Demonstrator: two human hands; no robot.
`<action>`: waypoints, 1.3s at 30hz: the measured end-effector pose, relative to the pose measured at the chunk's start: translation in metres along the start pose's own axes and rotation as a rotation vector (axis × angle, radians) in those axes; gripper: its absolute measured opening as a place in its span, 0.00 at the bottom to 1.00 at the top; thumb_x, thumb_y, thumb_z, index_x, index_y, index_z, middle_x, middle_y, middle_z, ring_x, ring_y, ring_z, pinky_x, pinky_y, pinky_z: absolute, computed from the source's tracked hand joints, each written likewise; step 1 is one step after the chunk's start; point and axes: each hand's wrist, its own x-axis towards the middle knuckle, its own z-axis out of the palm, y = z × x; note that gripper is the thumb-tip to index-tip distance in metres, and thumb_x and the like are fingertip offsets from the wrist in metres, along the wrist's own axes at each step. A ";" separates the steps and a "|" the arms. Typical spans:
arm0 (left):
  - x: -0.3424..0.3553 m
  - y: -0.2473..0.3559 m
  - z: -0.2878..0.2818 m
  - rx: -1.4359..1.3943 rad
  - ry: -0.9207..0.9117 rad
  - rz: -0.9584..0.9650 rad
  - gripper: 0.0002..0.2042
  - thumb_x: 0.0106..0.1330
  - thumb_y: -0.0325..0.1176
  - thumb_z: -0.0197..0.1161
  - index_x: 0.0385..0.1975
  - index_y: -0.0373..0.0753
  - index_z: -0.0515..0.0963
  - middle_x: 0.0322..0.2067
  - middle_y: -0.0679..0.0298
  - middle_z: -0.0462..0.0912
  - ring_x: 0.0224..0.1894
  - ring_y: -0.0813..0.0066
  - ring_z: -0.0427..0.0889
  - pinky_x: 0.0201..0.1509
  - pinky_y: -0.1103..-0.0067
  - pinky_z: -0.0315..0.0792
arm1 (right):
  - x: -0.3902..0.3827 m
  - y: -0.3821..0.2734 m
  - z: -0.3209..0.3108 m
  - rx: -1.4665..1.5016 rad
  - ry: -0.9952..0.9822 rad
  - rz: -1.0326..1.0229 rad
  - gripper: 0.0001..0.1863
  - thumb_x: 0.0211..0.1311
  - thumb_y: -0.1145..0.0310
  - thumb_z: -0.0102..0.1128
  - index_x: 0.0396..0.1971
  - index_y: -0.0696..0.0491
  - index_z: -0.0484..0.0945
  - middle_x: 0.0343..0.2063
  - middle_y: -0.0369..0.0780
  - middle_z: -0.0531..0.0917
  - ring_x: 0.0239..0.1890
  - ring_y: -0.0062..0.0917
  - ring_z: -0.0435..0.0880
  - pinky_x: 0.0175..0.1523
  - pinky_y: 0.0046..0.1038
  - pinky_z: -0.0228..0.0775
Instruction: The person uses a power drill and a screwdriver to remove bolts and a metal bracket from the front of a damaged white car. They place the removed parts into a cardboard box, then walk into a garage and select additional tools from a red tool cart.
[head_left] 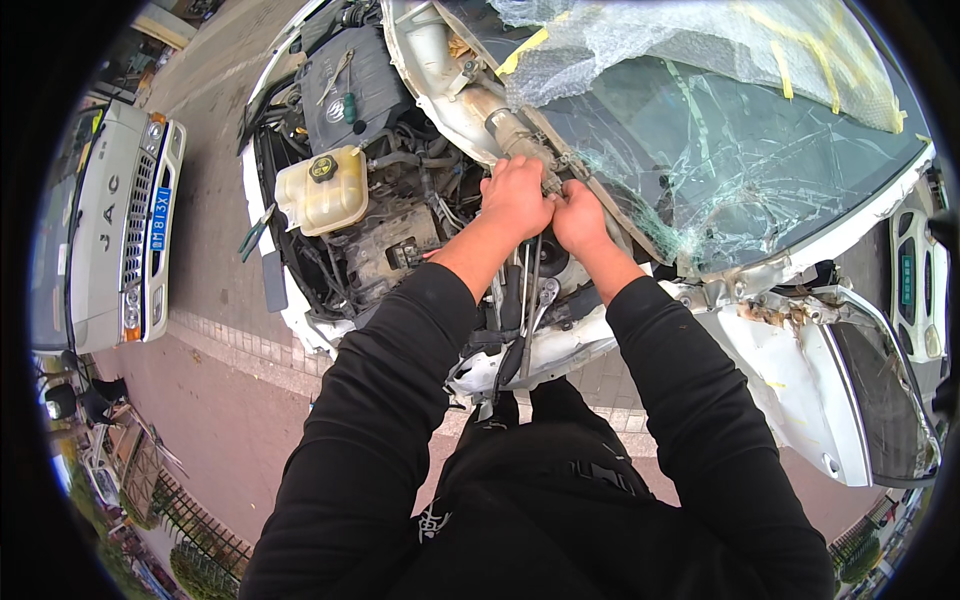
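Observation:
Both my hands are together at the cowl below the cracked windshield [730, 170] of a damaged white car. My left hand [518, 197] is closed, its fingers curled at the near end of a dirty cylindrical metal part [513, 130]. Beside it, almost touching, my right hand [580, 218] has its thumb and fingers pressed together. What the fingertips grip is hidden under the hands. A ratchet wrench [546, 292] and a long thin rod [530, 330] lie just below my hands, over the fender side of the engine bay.
A yellowed coolant tank [322, 190] stands left in the engine bay. Pliers [336, 78] and a green-handled screwdriver [349, 106] rest on the engine cover [375, 85]. Bubble wrap [690, 50] covers part of the windshield. A white door [790, 390] hangs open at right; a truck [110, 220] is parked left.

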 end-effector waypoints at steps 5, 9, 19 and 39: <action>-0.004 -0.002 0.005 0.024 0.062 0.058 0.20 0.61 0.37 0.78 0.50 0.41 0.81 0.55 0.58 0.83 0.66 0.51 0.78 0.64 0.53 0.73 | -0.010 -0.004 0.005 0.012 0.100 -0.009 0.14 0.78 0.63 0.64 0.50 0.59 0.84 0.44 0.58 0.91 0.52 0.56 0.90 0.58 0.50 0.80; -0.004 -0.006 0.007 0.051 0.081 0.075 0.19 0.59 0.34 0.77 0.50 0.42 0.81 0.54 0.60 0.83 0.65 0.52 0.78 0.65 0.53 0.72 | -0.016 -0.015 0.005 -0.005 0.120 0.072 0.17 0.81 0.61 0.60 0.52 0.61 0.82 0.45 0.60 0.91 0.53 0.58 0.90 0.59 0.52 0.80; -0.020 -0.018 0.011 -0.038 0.034 0.064 0.23 0.60 0.34 0.77 0.55 0.43 0.82 0.59 0.60 0.80 0.69 0.52 0.74 0.73 0.45 0.65 | -0.038 -0.026 0.011 0.044 0.207 0.077 0.13 0.75 0.66 0.58 0.45 0.62 0.78 0.41 0.63 0.89 0.48 0.62 0.88 0.57 0.55 0.78; -0.088 0.026 -0.009 0.157 -0.394 -0.338 0.52 0.69 0.47 0.71 0.87 0.32 0.50 0.63 0.50 0.87 0.67 0.55 0.84 0.73 0.55 0.70 | -0.098 -0.040 -0.070 0.827 0.026 0.520 0.14 0.78 0.66 0.64 0.53 0.57 0.74 0.35 0.39 0.82 0.26 0.24 0.82 0.25 0.29 0.70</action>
